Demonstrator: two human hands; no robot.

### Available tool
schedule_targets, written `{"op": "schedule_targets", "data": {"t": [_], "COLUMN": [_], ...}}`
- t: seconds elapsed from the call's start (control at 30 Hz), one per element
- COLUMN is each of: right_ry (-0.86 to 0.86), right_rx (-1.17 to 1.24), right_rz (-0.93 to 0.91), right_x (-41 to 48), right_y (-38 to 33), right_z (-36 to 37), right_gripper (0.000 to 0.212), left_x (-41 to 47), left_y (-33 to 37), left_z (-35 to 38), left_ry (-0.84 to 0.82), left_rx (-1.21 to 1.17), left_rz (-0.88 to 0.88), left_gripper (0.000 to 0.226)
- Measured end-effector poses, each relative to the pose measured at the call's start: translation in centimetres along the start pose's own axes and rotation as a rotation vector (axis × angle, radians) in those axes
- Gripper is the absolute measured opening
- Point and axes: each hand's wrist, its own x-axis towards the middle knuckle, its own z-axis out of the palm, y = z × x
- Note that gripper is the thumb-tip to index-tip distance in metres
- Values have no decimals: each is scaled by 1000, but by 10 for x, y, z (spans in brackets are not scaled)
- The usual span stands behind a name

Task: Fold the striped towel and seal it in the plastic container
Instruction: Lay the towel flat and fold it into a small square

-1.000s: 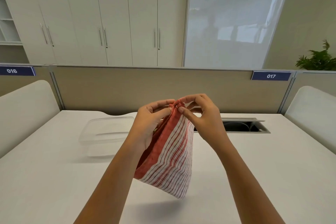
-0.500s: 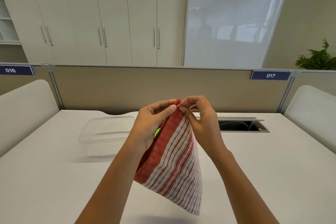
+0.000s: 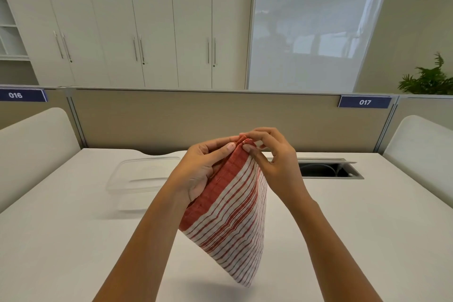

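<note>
A red-and-white striped towel (image 3: 230,218) hangs in the air above the white desk, doubled over, with its lower corner pointing down. My left hand (image 3: 203,169) pinches its top edge between thumb and fingers and also backs the red border. My right hand (image 3: 272,162) pinches the same top corner from the right, fingertips touching those of the left. A clear plastic container (image 3: 144,174) with its lid resting on it lies on the desk to the left, behind my left forearm, apart from both hands.
The white desk (image 3: 355,228) has a beige partition (image 3: 196,117) along its far edge. A recessed cable slot (image 3: 328,169) is open at the back right. Rounded white dividers (image 3: 31,149) flank both sides.
The towel has dropped and stretched longer below my hands, its lower corner swinging to the right. Both hands stay together at the top corner, fingers shifting slightly.
</note>
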Motion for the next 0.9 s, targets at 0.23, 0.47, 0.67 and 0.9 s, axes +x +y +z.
{"op": "schedule_targets", "data": {"t": [0.23,0.47,0.67,0.9], "right_ry": [131,131,26,0], "right_rx": [165,257,187,186], "right_rz": [-58,-58,-9,63], "right_x": [-7,-10,-6,-7], "right_y": [-3,-4,-5,-1], "right_z": [4,-4,-6,-2], "right_gripper": [22,21,24,19], "left_x": [1,2,4,2], "left_y": [-5,-4,-2,3], "left_z": [1,2,1,-3], "left_ry": [-10,106,70,43], "left_rx": [-187,-239,-86,-86], "left_rz": [-234,-244,-135,-112], "left_gripper": [36,32,37,32]}}
